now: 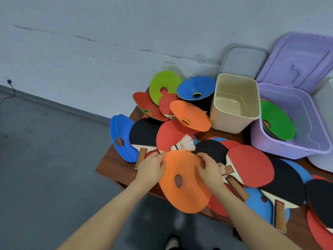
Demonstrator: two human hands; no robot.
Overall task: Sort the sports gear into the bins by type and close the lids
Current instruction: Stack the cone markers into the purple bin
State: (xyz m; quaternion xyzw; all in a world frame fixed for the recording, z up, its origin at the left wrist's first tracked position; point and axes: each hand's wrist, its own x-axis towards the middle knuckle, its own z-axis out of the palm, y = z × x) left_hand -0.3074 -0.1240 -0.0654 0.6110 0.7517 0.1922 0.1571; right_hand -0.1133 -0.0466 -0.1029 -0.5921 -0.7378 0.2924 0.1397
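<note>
While both forearms reach in from the near edge, the left hand (152, 167) and the right hand (210, 169) hold a flat orange plastic disc cone with a round centre hole (183, 183), one on each side of its far rim. The left grip is narrow, fingers curled over the rim; the right grip likewise pinches the rim, thumb on top. This disc overhangs the near edge of the brown wooden tabletop (110, 165).

Just beyond the hands lies a white feather shuttlecock (183, 145), resting on a red-faced table tennis paddle (169, 138) beside a black-faced paddle with a wooden handle (142, 136). More red and black paddles (252, 165) spread to the right, over blue discs. At the left edge stand stacked blue disc cones (119, 138).

Farther back are another orange disc cone (190, 115), a red disc (146, 105), a green disc (164, 85) and a blue disc (195, 88). Right of them stands a beige plastic bin (234, 121), open. Beside it an open lilac plastic bin (288, 148) holds green disc cones (277, 120); its lilac lid (299, 60) leans on the grey wall (108, 42), near a grey lid (243, 58).
</note>
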